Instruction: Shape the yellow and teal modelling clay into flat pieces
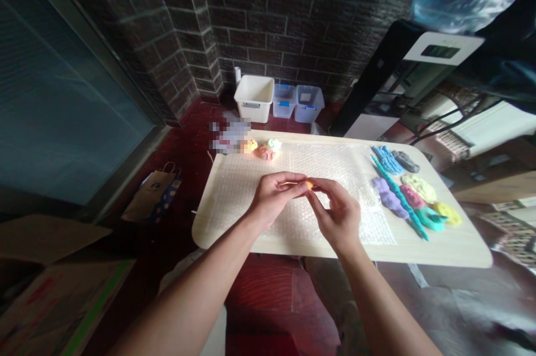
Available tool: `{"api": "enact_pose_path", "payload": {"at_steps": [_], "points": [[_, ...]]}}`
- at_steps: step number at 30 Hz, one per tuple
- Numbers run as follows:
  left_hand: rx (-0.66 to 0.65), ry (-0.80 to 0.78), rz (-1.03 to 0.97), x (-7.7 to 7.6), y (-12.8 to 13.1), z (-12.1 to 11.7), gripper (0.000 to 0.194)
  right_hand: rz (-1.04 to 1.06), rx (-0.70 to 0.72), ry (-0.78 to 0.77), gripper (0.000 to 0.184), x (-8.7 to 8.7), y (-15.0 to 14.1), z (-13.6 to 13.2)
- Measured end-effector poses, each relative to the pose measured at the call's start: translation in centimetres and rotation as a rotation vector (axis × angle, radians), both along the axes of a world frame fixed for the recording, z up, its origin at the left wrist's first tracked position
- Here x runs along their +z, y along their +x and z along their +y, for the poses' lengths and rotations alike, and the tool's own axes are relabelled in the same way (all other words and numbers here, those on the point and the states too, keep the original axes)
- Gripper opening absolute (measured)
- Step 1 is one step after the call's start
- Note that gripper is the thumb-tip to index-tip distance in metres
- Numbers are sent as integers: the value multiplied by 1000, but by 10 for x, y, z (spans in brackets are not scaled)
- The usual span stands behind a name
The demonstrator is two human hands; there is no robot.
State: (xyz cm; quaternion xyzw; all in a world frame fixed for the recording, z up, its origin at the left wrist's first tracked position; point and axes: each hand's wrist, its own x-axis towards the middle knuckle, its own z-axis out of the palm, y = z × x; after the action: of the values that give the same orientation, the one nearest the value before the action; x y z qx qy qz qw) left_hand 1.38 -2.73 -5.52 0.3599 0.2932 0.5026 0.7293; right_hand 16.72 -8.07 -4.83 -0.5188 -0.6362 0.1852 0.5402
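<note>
A small piece of orange clay (309, 184) is pinched between the fingertips of both hands above the table. My left hand (278, 194) comes in from the left, its thumb and fingers pressed together at the piece. From the right, my right hand (337, 208) grips the same piece with thumb and forefinger. Beneath both hands lies a sheet of bubble wrap (243, 194). Past the left hand, small shaped clay pieces, one pinkish (267, 153) and one pale green-white (274, 144), sit near the table's far edge.
Lumps of coloured clay lie on the table's right side, among them blue (387, 159), purple (389, 198) and yellow (447, 213), with a long teal roll (400, 197). Behind the pale table (460, 247) stand a white bin (254, 99) and clear boxes (309, 105). A paper bag (146, 197) stands left.
</note>
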Motion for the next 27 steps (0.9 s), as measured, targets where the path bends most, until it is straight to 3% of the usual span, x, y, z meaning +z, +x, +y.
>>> {"api": "enact_pose_path", "payload": {"at_steps": [10,16,22,27], "points": [[26,-43,-79,5,1,-4,32,-114,-32,163,31,4,-2,0],[15,-82,-108,9,1,-6,31,-173,-67,214,23,6,-3,-1],[-22,-75,-103,10,1,-7,30,-180,-90,312,37,6,-7,-3],[-26,-59,-74,8,2,-8,31,-332,-80,378,48,4,-4,-1]]}}
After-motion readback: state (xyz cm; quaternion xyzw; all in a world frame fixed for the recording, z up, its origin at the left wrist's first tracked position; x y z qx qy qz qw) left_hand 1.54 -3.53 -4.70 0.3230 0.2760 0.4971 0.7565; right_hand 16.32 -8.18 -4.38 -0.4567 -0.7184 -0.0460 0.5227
